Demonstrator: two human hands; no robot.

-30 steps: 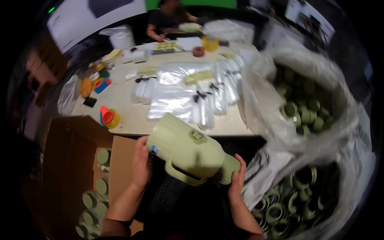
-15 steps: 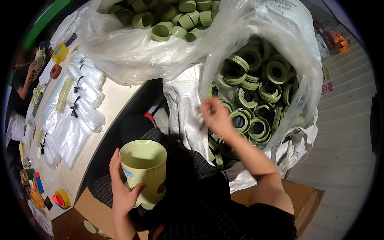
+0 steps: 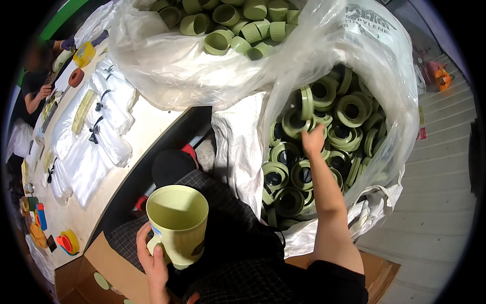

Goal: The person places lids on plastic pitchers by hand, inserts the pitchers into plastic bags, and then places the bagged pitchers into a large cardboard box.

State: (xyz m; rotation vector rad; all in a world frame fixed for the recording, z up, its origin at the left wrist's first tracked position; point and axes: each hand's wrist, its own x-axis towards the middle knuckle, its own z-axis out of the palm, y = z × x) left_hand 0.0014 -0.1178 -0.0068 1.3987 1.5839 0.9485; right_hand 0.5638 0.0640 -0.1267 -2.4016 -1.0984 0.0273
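While a big bag (image 3: 397, 91) of green rings (image 3: 365, 109) fills the frame's right side, a green jug (image 3: 179, 225) is at lower left, mouth up, held in the left hand (image 3: 153, 259); the right hand (image 3: 314, 142) touches one ring (image 3: 289, 127), but I cannot tell if it grips.

A long table (image 3: 157, 124) with an off-white top runs slantwise up the left side, its near edge bent by the lens and the space beneath it dark. A green band (image 3: 56, 23) crosses the upper left corner. On the right spreads a pale grey ribbed surface (image 3: 430, 182), wall or floor, unclear which, with a dark upright strip (image 3: 476, 157) at its outer edge. Light falls brightly on the tabletop.
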